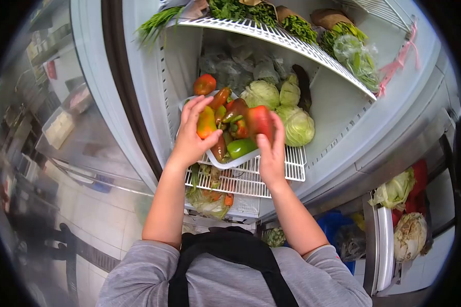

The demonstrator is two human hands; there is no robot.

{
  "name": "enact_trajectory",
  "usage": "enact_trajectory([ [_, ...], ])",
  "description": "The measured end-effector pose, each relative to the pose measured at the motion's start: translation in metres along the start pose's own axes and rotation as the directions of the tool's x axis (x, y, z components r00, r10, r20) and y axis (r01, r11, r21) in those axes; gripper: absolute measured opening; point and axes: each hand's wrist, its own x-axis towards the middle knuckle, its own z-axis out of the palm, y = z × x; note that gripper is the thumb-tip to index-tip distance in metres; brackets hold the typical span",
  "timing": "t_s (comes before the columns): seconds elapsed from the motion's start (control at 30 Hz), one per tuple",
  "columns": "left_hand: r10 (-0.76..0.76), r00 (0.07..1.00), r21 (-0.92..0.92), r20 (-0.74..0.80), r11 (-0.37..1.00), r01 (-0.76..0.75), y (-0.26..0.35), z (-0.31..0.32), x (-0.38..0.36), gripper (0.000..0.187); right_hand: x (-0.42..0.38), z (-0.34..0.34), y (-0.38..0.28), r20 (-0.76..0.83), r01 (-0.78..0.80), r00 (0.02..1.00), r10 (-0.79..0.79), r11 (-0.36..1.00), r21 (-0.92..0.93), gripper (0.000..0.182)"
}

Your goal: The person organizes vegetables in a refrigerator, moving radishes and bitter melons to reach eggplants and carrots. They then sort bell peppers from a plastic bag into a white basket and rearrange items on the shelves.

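Note:
Inside an open fridge, a white tray (pixel 225 165) full of peppers rests on a wire shelf. My left hand (pixel 189 134) curls its thumb and fingers round a yellow-orange bell pepper (pixel 206 122) at the tray's left side. On the right, my right hand (pixel 272 153) grips a red bell pepper (pixel 259 122), slightly blurred, over the tray's edge. Between the hands lie a green bell pepper (pixel 243 148) and several brownish-red peppers (pixel 234 110). A red-orange pepper (pixel 205 84) sits at the tray's back left corner.
Cabbages (pixel 298 125) and a dark eggplant (pixel 302 87) lie right of the tray, with plastic bags (pixel 235 66) behind. Bunched greens (pixel 264 14) fill the upper wire shelf (pixel 312 50). Carrots (pixel 229 199) show below. The fridge door (pixel 112 102) stands open at left.

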Motion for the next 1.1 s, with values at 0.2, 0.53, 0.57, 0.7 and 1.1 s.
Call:
enact_trajectory([
  [0.2,-0.237,0.971,0.379,-0.01,0.898,0.223,-0.011,0.014,-0.004,0.066,0.005,0.01,-0.007,-0.065,0.12,0.989,-0.129,0.983,-0.138,0.062],
  [0.53,-0.253,0.962,0.057,0.102,0.967,0.248,-0.045,0.021,-0.002,0.057,0.006,0.03,0.024,0.133,0.23,0.966,-0.22,0.505,-0.832,0.067],
  [0.57,-0.254,0.962,0.057,0.102,0.967,0.249,-0.049,0.021,-0.002,0.057,0.006,0.031,0.021,0.134,0.23,0.966,-0.219,0.505,-0.832,0.067],
  [0.7,-0.32,0.936,0.182,0.147,0.939,0.293,-0.044,0.011,0.007,0.054,0.015,0.029,0.013,0.278,0.393,0.917,-0.286,0.528,-0.753,0.067],
  [1.1,-0.664,0.676,0.702,0.318,0.644,0.303,-0.178,0.045,0.177,0.038,-0.001,0.04,0.011,0.277,0.316,0.948,-0.16,0.607,-0.729,0.062],
])
